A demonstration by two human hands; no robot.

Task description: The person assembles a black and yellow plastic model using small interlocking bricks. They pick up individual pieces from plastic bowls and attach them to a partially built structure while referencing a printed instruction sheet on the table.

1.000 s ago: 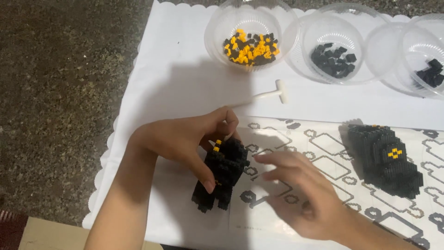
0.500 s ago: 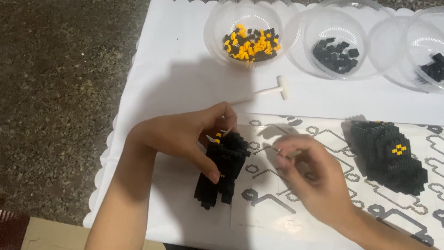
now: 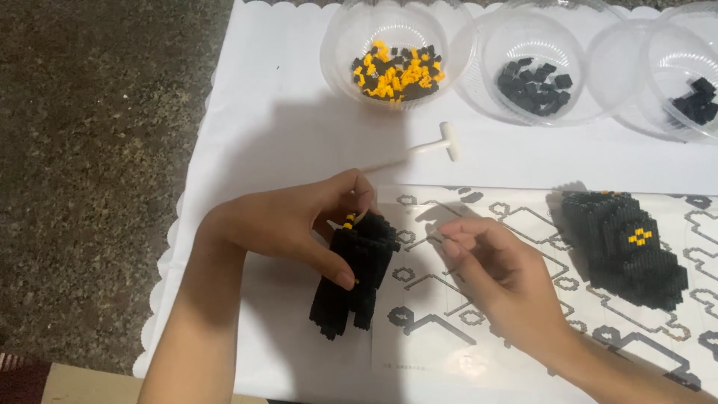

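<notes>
1. The left hand [image 3: 288, 224] was closed around a black block figure [image 3: 355, 273], thumb on its front and fingers behind its top, where a few yellow blocks showed.
2. The figure stood tilted on the white cloth [image 3: 299, 135] near the desk's [image 3: 90, 150] front edge, its lower end touching the cloth beside the printed instruction sheet [image 3: 449, 299].
3. The right hand [image 3: 497, 273] hovered over the sheet just right of the figure, fingertips pinched together; whether they held a small piece could not be told.
4. A larger black block model [image 3: 624, 243] with a yellow mark lay on the sheet's right part.
5. A white T-shaped tool [image 3: 437, 146] lay on the cloth behind the hands.
6. Along the far edge stood clear bowls: one with yellow and black pieces [image 3: 396, 71], one with black pieces [image 3: 535, 78], another at the right corner [image 3: 695, 97].
</notes>
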